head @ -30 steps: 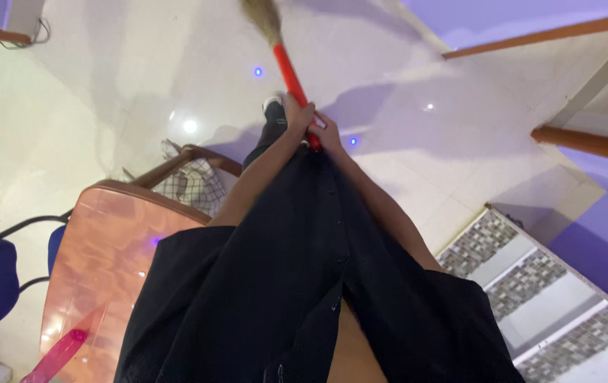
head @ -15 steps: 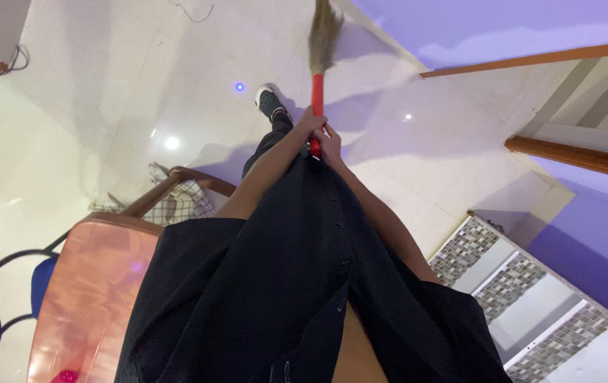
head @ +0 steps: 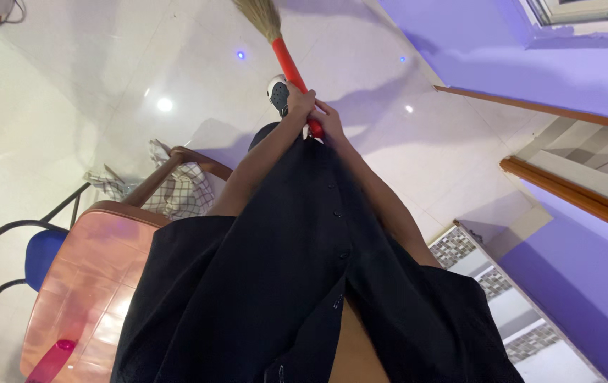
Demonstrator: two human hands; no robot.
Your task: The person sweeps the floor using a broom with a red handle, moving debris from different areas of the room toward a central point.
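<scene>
Left hand (head: pixel 300 101) and right hand (head: pixel 328 122) both clamped on red-handled straw broom (head: pixel 286 60); long axis runs up-left from hands, bristles on white tiled floor (head: pixel 70 106).

no packages, labels, signs or screens show here (not one anywhere).

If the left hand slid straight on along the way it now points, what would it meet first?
The left hand points up the red broom handle; it would likely run along that to the straw bristles first, then the white floor, though depth is unclear.
</scene>
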